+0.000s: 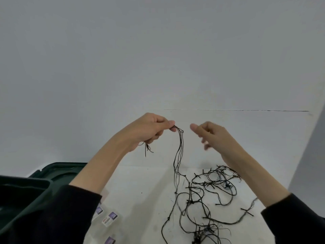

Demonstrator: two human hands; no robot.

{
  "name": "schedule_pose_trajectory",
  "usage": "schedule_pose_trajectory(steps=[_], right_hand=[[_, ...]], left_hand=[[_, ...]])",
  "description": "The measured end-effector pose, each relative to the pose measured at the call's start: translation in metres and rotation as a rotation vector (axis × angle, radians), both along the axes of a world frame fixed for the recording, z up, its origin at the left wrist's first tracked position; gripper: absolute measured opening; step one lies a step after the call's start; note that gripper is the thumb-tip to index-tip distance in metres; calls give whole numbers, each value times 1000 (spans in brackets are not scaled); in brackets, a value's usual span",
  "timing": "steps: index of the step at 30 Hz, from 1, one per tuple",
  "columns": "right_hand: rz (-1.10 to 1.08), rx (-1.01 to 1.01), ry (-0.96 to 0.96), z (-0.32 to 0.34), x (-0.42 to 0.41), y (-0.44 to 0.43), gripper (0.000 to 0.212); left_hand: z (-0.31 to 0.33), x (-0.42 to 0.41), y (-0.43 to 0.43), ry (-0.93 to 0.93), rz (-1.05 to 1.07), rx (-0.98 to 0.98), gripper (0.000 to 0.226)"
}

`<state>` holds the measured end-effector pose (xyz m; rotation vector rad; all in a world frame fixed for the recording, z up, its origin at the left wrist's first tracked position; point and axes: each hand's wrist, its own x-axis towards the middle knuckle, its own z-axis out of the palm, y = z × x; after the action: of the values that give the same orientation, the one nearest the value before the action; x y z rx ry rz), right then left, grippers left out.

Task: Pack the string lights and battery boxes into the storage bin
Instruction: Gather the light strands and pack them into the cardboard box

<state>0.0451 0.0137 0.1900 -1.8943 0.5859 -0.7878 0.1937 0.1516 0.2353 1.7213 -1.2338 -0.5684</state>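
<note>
My left hand [149,128] is raised above the table and pinches several strands of the black string lights [207,194] between thumb and fingers; short wire ends stick out below its palm. The strands hang down to a loose tangle spread over the white table [140,199]. My right hand [209,136] hovers just right of the pinched strands, fingers relaxed and blurred, holding nothing. The dark green storage bin [26,199] stands at the lower left, partly behind my left sleeve. Small white battery boxes [110,219] with purple labels lie beside the bin.
A dark green lid [59,170] lies flat behind the bin at the left. A plain grey-white wall fills the upper half of the view. The table's right edge runs diagonally down at the far right.
</note>
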Motion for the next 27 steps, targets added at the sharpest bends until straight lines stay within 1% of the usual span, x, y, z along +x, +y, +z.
schedule_pose_trajectory(steps=[2,4,5,6,7,9,10,12,13,14,15,16,18,20,22,23,24,25,26,27], right_hand=[[126,-82,47,-3,6,0,61],[268,-61,103,-12,16,3,74],[318,-31,119,-19,22,3,72],[356,-3,140,-27,27,3,63],[378,14,174,-38,31,3,48],[349,7,276,-64,35,-3,21],[326,20,334,-79,34,-9,15],[295,108,478,-105,25,-22,17],[275,154,554,-113,20,-28,20],[241,175,617,-117,14,-35,25],[194,174,650,-113,11,-41,29],[143,172,640,-102,9,-45,31],[81,180,486,-63,10,-48,32],[86,154,291,-8,14,-41,28],[160,115,173,46,18,-25,24],[200,82,153,69,20,-15,24],[227,28,161,89,22,-5,24],[244,-42,194,103,24,3,25],[254,-123,250,113,28,9,25],[261,-205,320,118,33,16,26]], left_hand=[[10,-2,-5,-16,-32,-13,23],[20,-5,-9,41,-73,-65,22],[25,-6,-10,86,-83,-116,22],[30,-5,-10,143,-75,-186,22],[35,-3,-8,209,-46,-272,22],[43,8,0,368,53,-476,23],[46,18,7,463,103,-585,24],[50,43,23,643,194,-791,26],[50,57,31,682,255,-854,26],[47,71,38,665,336,-870,27],[41,83,45,592,425,-841,27],[33,91,48,481,500,-768,28],[12,99,47,242,552,-535,27],[-9,90,39,63,456,-263,26],[-24,75,28,-50,317,-36,26],[-28,68,23,-122,262,47,25],[-31,62,18,-251,232,122,23],[-31,57,13,-444,229,178,20],[-28,52,7,-610,240,179,24],[-21,45,3,-678,241,106,34]])
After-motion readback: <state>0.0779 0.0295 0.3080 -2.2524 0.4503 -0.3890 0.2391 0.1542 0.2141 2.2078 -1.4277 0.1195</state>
